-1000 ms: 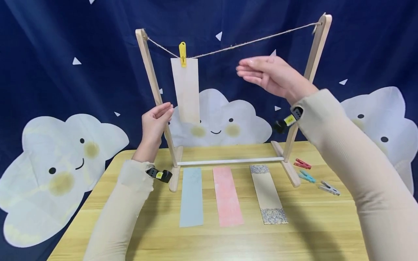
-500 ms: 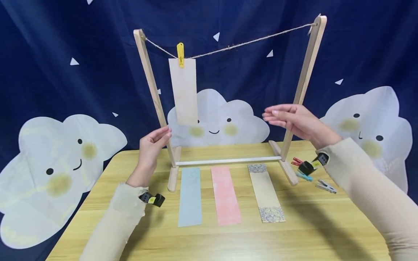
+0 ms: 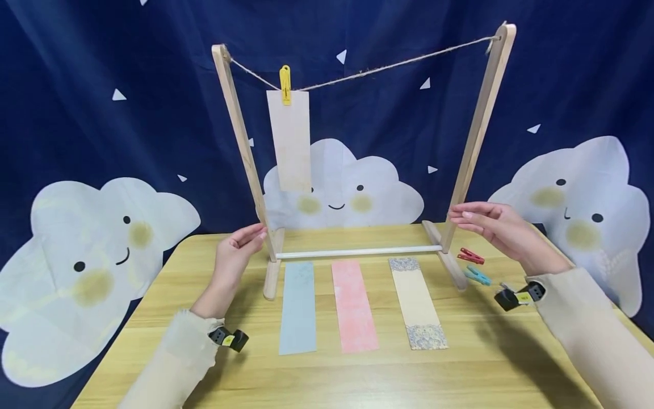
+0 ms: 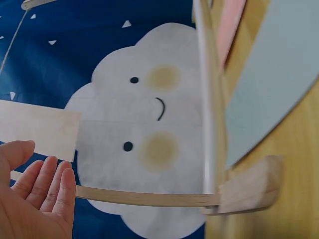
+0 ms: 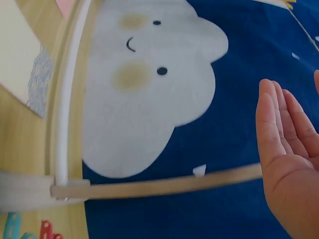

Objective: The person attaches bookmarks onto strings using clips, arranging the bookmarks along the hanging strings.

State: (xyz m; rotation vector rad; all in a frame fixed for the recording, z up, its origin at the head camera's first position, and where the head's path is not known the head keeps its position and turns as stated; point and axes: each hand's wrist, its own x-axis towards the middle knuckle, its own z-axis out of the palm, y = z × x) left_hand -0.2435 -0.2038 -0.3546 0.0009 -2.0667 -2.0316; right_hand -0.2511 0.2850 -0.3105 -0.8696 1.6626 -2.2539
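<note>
Right hand point(image 3: 497, 228) lowered; strip point(image 3: 292, 142) hangs lengthwise downward.

At the right edge the right hand point(image 5: 291, 172) stands partly cut off, its fingers point(image 5: 269, 122) extended in front of a wooden post point(image 5: 164, 185) that meets a white rod point(image 5: 67, 99) and a pale foot point(image 5: 22, 191) at lower left. On the tabletop point(image 5: 75, 219) lie a cream strip point(image 5: 15, 55) with a grey-patterned end, a sliver of a pink strip point(image 5: 64, 7) and, cropped at the bottom, a teal clip point(image 5: 12, 226) and a red clip point(image 5: 46, 230). Behind, a blue curtain point(image 5: 239, 129) bears a white cloud point(image 5: 124, 134) with 2 dark eyes point(image 5: 162, 71), and a string point(image 5: 303, 27) slants at upper right.
</note>
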